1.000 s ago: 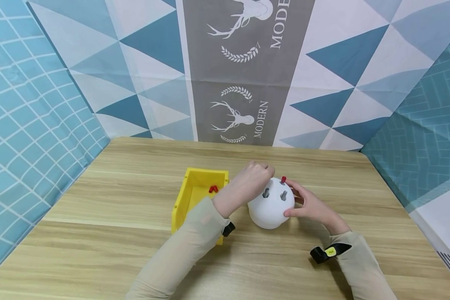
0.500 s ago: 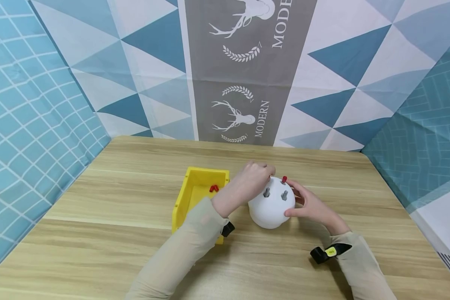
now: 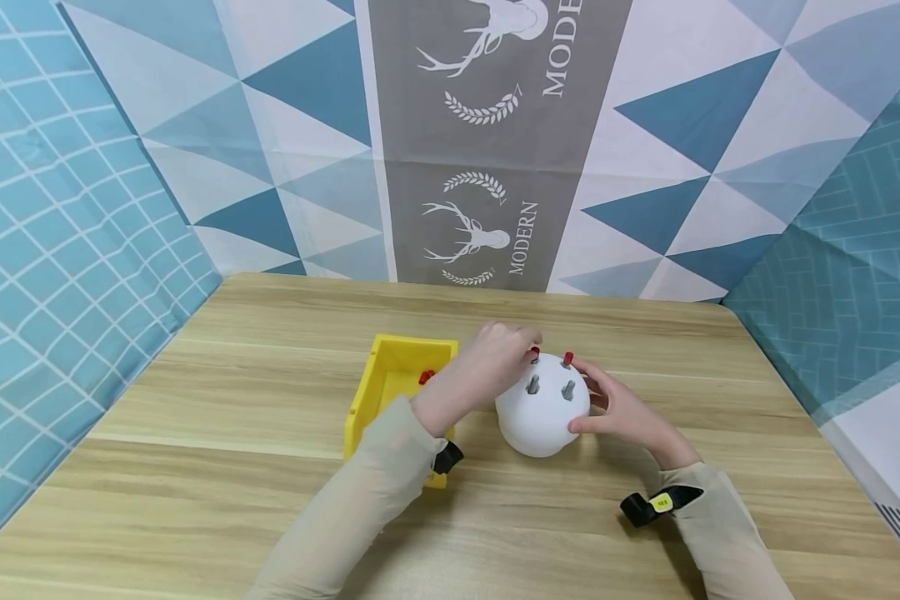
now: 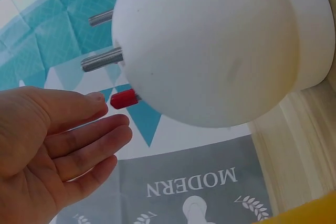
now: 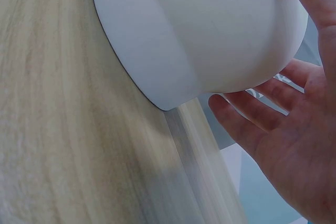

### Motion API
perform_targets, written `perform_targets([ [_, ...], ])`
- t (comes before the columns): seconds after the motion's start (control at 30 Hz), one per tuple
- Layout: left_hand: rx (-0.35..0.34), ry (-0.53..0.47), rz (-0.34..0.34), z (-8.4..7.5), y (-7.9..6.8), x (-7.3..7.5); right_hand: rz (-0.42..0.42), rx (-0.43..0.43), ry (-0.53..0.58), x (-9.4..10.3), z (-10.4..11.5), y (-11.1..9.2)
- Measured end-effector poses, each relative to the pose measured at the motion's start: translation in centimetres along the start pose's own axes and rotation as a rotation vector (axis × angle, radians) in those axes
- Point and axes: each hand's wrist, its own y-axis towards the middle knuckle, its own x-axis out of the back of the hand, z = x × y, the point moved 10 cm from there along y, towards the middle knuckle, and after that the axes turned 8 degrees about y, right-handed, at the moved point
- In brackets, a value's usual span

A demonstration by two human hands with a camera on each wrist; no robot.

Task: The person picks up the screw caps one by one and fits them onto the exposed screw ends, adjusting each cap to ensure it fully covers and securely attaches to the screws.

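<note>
A white rounded object (image 3: 542, 429) with a flat-sided base sits on the table, metal studs standing on its top. Two studs at the far side carry red caps, the right red cap (image 3: 567, 359) and the left red cap (image 3: 535, 355). The nearer left stud (image 3: 532, 385) and right stud (image 3: 567, 390) are bare. My left hand (image 3: 495, 358) is beside the left cap; in the left wrist view, its relaxed fingers and thumb stand just off that red cap (image 4: 124, 99). My right hand (image 3: 617, 410) holds the white object's right side, thumb in front and fingers behind.
A yellow bin (image 3: 355, 421) stands left of the white object, partly hidden by my left forearm. Inside it lie small red caps (image 3: 426, 377). The wooden table (image 3: 217, 417) ends at a patterned backdrop (image 3: 465, 208).
My left hand has drawn slightly left and back from the left cap, which was hidden behind its fingers and now shows on its stud. My right hand and the white object stay put.
</note>
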Motion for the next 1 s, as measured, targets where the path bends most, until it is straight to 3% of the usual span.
perform_targets([
  [0.33, -0.017, 0.015, -0.088, 0.9, -1.0, 1.6, 0.005, 0.018, 0.003, 0.0, 0.2, 0.0],
  [0.73, 0.076, -0.014, -0.13, 4.5, -2.6, 3.3, -0.005, 0.014, -0.011, 0.1, 0.3, 0.0],
  [0.87, 0.113, -0.021, -0.121, 5.6, -3.1, 3.2, -0.009, 0.011, -0.015, 0.1, 0.2, 0.0],
  [1.0, 0.166, -0.037, -0.064, 6.8, -3.3, 2.4, -0.007, 0.009, -0.021, 0.1, 0.1, 0.0],
])
